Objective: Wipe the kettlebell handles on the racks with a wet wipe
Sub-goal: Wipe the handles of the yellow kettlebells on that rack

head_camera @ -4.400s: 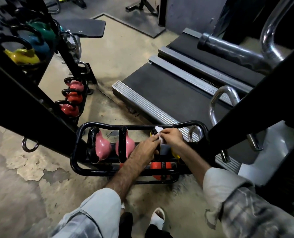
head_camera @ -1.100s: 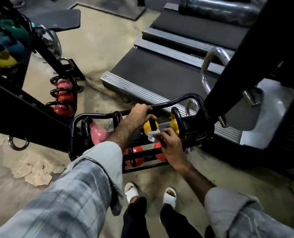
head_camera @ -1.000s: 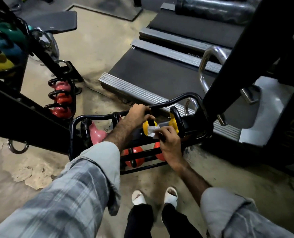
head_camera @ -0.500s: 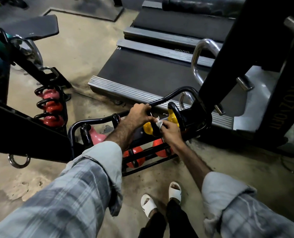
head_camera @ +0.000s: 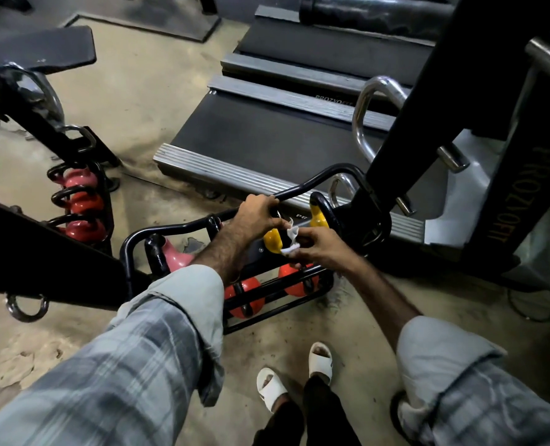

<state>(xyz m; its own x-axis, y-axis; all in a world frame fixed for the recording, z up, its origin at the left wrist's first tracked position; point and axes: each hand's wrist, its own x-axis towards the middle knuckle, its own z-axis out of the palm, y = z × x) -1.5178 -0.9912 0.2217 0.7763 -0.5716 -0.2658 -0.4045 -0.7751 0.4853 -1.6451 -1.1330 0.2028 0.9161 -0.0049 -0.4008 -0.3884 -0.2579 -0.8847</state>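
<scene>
Here, the right hand [head_camera: 318, 249] pinches a crumpled white wet wipe [head_camera: 291, 241] between fingertips and thumb, right at the near yellow kettlebell [head_camera: 273, 241] on the upper tier of the low rack [head_camera: 299, 188]. The left hand [head_camera: 256, 217] is clenched around the rack's black top rail, seemingly bracing the lean.

Step in hand, as I judge it: wiping that kettlebell's handle. To do it well, fold the wipe around the bar so it covers the full circumference, then draw it along the whole loop, both uprights included (the underside is easy to skip). Keeping the left hand on the rail should steady the rack and the body.

Outward: a second yellow kettlebell [head_camera: 318, 217] sits just beyond, its black handle [head_camera: 326, 210] upright; a pink kettlebell [head_camera: 177, 257] lies at the rack's left end; red kettlebells [head_camera: 244, 297] occupy the lower tier. Another rack [head_camera: 80, 201] with pink and red bells stands well apart to the left. A treadmill [head_camera: 267, 136] lies behind.

Hard to make out: the handle being wiped is hidden behind both hands, so actual wipe contact cannot be confirmed. The left forearm covers the rack's middle. Upper-left shelving is cropped and dark.
</scene>
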